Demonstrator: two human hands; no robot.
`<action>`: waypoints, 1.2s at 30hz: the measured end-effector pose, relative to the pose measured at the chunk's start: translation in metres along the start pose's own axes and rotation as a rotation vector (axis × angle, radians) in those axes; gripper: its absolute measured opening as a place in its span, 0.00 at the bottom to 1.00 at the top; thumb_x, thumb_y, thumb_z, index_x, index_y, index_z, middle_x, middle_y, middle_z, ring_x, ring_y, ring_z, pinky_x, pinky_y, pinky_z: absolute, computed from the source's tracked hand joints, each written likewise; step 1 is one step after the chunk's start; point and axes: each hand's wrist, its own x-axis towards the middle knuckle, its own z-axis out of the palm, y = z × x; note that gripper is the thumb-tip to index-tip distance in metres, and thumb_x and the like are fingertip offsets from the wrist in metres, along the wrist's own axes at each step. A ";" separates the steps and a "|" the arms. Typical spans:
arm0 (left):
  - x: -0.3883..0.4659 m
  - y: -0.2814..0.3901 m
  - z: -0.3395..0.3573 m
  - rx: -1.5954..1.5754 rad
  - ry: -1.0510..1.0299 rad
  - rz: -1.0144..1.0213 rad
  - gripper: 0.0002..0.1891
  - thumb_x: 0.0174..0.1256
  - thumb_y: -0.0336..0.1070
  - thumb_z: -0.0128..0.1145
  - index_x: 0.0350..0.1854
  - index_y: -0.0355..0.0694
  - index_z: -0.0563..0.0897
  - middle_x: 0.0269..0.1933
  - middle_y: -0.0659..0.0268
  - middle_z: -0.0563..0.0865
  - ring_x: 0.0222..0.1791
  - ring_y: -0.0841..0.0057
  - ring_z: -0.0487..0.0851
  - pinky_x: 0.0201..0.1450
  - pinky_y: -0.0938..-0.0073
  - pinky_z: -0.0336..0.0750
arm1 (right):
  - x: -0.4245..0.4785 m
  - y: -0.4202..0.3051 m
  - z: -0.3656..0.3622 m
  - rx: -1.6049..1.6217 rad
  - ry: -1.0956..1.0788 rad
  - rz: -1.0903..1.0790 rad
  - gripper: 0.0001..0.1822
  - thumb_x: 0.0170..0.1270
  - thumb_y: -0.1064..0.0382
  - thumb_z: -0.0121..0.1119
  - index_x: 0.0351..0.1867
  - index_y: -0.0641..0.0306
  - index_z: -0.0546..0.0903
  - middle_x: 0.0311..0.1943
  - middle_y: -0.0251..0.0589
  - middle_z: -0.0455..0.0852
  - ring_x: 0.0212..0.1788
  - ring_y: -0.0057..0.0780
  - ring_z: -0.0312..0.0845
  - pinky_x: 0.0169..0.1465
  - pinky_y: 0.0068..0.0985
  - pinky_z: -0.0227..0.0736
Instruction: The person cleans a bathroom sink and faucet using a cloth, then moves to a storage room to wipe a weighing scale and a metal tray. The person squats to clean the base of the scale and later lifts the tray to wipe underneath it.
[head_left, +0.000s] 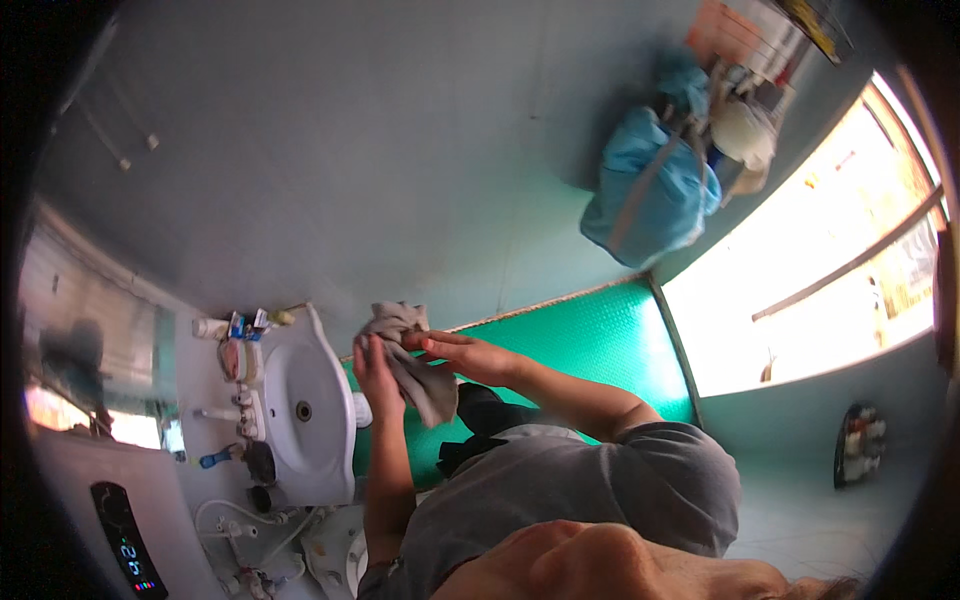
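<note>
A crumpled grey-beige cloth (427, 386) is held in front of my body, between my two hands. My left hand (379, 379) grips its left side, with the fingers pointing up along the folds. From the right, my right hand (476, 358) reaches in and has its fingertips on the fabric. One bunched end of the cloth sticks up above the hands, while a loose part hangs down between my forearms. Just left of my left hand is a white washbasin (311, 435) with a drain in its bowl.
A white tap (221, 413), toiletries (247, 326) and a blue-handled brush (216, 457) are along the basin's back. A water heater (127, 525) with a lit display is at lower left. A blue bag (652, 195) hangs on the wall. Green textured flooring (585, 345) runs towards a bright opening (810, 247).
</note>
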 end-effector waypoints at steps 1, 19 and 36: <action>0.002 0.005 0.013 -0.092 -0.014 -0.067 0.16 0.72 0.43 0.48 0.55 0.40 0.74 0.54 0.63 0.77 0.54 0.71 0.76 0.59 0.70 0.70 | -0.017 0.007 -0.015 0.007 0.051 0.018 0.30 0.70 0.41 0.47 0.64 0.61 0.69 0.61 0.39 0.72 0.60 0.32 0.68 0.63 0.31 0.63; 0.146 0.112 0.318 0.311 0.162 1.114 0.22 0.70 0.38 0.51 0.62 0.36 0.67 0.60 0.52 0.73 0.58 0.60 0.74 0.60 0.60 0.69 | -0.285 -0.003 -0.221 0.117 0.736 0.044 0.14 0.70 0.54 0.52 0.46 0.63 0.79 0.39 0.36 0.84 0.38 0.21 0.78 0.44 0.21 0.72; 0.207 -0.109 0.394 1.594 -0.089 1.472 0.21 0.71 0.32 0.43 0.66 0.40 0.69 0.66 0.54 0.70 0.68 0.58 0.65 0.71 0.58 0.55 | -0.427 0.002 -0.396 0.207 0.993 0.064 0.14 0.69 0.54 0.51 0.45 0.62 0.77 0.36 0.34 0.82 0.37 0.22 0.76 0.42 0.21 0.72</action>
